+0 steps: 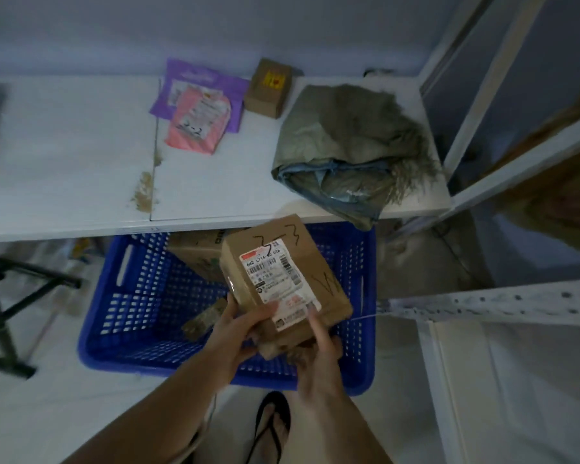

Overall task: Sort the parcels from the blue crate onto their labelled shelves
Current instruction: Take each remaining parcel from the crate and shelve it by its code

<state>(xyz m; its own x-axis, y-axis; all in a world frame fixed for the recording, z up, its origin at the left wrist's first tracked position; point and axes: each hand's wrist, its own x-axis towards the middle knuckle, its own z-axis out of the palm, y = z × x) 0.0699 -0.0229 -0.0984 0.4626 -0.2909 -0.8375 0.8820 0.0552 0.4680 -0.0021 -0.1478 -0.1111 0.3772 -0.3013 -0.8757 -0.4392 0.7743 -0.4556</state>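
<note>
While our left hand (235,333) and right hand (318,360) grip the cardboard parcel (310,249) above the blue crate (114,346), we read its label (275,279), handwritten 3-3; next, we judge, comes finding where 3-3 belongs.

Centre frame: both hands held a box (282,272) marked "3-3" over the crate (141,296). Left hand (235,329) gripped its near-left corner, right hand (318,356) its near end, one finger on the label. A second box (198,252) and a small parcel (205,319) lay in the crate. Upper frame: the shelf (64,162) carried a pink mailer (198,122) on a purple mailer (195,75), a carton (268,88) and a green bag (349,135).
</note>
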